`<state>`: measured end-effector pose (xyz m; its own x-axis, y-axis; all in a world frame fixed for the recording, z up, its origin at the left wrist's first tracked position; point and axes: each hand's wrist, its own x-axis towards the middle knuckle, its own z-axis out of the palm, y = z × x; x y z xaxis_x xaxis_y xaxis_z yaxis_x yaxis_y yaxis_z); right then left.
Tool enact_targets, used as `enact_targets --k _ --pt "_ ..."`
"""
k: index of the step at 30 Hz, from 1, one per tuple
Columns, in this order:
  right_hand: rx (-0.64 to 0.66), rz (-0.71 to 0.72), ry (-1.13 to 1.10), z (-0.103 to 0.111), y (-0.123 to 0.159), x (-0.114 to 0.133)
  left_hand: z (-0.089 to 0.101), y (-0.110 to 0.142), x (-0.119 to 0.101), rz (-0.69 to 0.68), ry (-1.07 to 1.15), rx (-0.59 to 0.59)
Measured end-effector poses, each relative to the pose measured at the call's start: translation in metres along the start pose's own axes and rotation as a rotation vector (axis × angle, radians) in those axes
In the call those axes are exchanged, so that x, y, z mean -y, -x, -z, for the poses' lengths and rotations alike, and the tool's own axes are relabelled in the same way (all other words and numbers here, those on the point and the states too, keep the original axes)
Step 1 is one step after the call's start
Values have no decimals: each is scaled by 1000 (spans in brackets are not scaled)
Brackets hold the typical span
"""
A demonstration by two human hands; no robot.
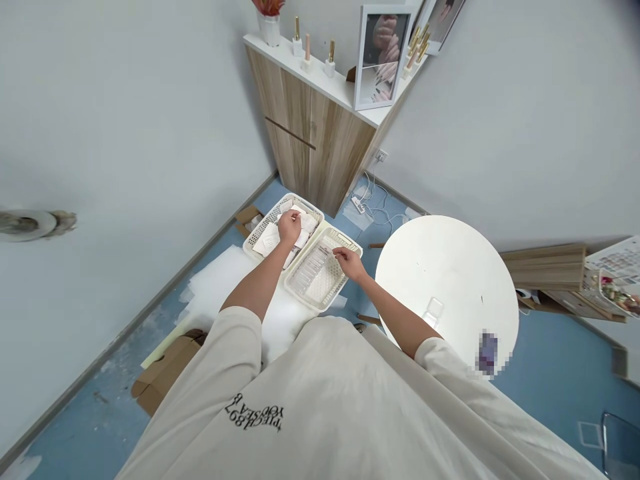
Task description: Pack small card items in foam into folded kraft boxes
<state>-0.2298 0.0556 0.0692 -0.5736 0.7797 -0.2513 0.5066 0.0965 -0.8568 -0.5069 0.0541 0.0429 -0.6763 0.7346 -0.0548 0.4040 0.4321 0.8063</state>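
My left hand (pixel 290 227) is over the left white plastic basket (pixel 253 251), its fingers closed above white cards or paper packets (pixel 267 240) heaped inside. Whatever those fingers hold is too small to make out. At the far right part of a second white basket (pixel 327 305), my right hand (pixel 350 263) has thumb and fingers drawn together in a pinch. Anything between them cannot be told. Clear plastic pieces (pixel 307 270) lie in a row in this right basket, near the right fingertips. The two baskets stand side by side.
A round white table (pixel 450 267) at right bears a small clear case (pixel 433 312) and a blurred-out item (pixel 487 352). A wooden cabinet (pixel 315 113) stands ahead with bottles and a picture frame (pixel 383 57). Cables (pixel 373 193) and a cardboard box (pixel 167 370) lie on the floor.
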Motion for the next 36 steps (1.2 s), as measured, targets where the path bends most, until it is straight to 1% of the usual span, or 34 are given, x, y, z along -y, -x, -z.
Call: enact_targets --k 4,7,10,13,15,17,21,22,24,27,29,33,36 --pt "-29 -14 -21 4 6 -6 19 14 -15 -22 50 -22" --pt "-46 -17 -35 11 11 -7 27 26 -28 -80 102 -28" --pt "-76 -9 -68 19 19 -7 25 38 -44 -117 152 -1" --pt "-110 -13 -121 26 29 -9 13 57 -62 -131 207 49" --pt "-132 -33 -180 31 38 -13 -2 75 -74 -160 250 106" --pt "-162 -101 -256 37 48 -19 -21 98 -86 -178 292 171" --pt "-257 -385 -486 59 74 -34 -65 151 -106 -149 344 387" --pt "-285 -444 -558 67 83 -39 -75 164 -111 -169 355 444" --pt "-328 -507 -688 85 101 -51 -95 190 -119 -222 369 547" --pt "-360 -494 -757 113 134 -72 -121 225 -134 -280 365 687" --pt "-390 -469 -763 131 157 -89 -139 247 -146 -284 357 739" --pt "-497 -486 -791 165 203 -127 -180 291 -167 -276 332 782" --pt "-545 -526 -792 188 236 -158 -214 325 -175 -238 294 801"
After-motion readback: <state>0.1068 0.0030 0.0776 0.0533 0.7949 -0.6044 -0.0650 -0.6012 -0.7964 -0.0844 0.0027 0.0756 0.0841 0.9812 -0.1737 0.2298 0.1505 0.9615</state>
